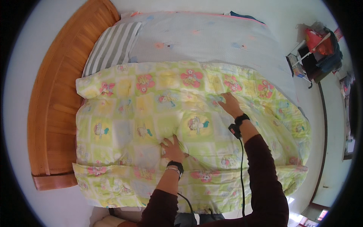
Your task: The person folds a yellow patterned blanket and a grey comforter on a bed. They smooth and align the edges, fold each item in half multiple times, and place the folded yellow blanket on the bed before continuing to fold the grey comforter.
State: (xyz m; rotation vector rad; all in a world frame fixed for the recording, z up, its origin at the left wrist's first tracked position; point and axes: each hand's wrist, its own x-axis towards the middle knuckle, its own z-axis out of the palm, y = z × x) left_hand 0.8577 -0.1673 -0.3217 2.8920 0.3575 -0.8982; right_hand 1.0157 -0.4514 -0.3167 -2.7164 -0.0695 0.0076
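A quilt [151,109] in green and yellow checks, printed with pink flowers and cartoon figures, lies spread over the near part of the bed. My left hand [174,150] rests on its middle, fingers spread, and the cloth dips and creases around it. Farther off and to the right, my right hand [230,105] lies on the quilt below the row of pink flowers, its fingers apart. Neither hand grips the cloth. Both wrists wear black bands, and a small dark device [235,131] with a cable hangs at the right wrist.
A wooden headboard [56,106] closes the bed's left end. Beside it lies a grey-and-white striped pillow [111,47]. A pale patterned sheet [204,38] covers the far side. At the right stands a rack [300,68] with bags and clothes. The black cable [242,178] runs across the quilt.
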